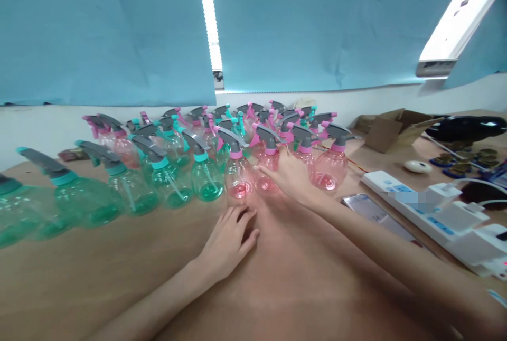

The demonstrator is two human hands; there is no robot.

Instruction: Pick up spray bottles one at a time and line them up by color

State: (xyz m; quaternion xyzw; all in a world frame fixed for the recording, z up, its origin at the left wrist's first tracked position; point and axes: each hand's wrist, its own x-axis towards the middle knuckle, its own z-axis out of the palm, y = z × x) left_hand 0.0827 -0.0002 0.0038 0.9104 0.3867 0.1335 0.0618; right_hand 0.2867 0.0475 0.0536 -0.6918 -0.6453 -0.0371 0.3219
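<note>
On the left, a row of spray bottles with green bodies [87,198] and grey-and-teal heads runs along the worktop [79,277], the leftmost cut off by the edge of view. Behind the row, more spray bottles [170,143] stand crowded together, some trimmed in teal and some in pink, with a white wall at their back. Blue sheets [119,29] hang above, a bright strip of light [209,19] between two of them.

Near the middle, the left hand [227,243] is low over the worktop, just in front of the first pink bottle [238,174] in the front row. Its fingers are loosely curled, the thumb set apart, and nothing is held.

To its right, the right hand [292,172] reaches in among the pink bottles, partly covering the second pink bottle [266,164], which stands upright beside the first. The thumb points left across that bottle; the other fingers are partly hidden, so I cannot tell whether they grip it. Two further pink bottles [330,169] stand to the right.

Beyond the right forearm lie a phone [376,214], a white power strip [422,219] with plugs [461,217] in it, an open cardboard box [388,132], a small white rounded object [418,167] and a shiny black object [467,127].
</note>
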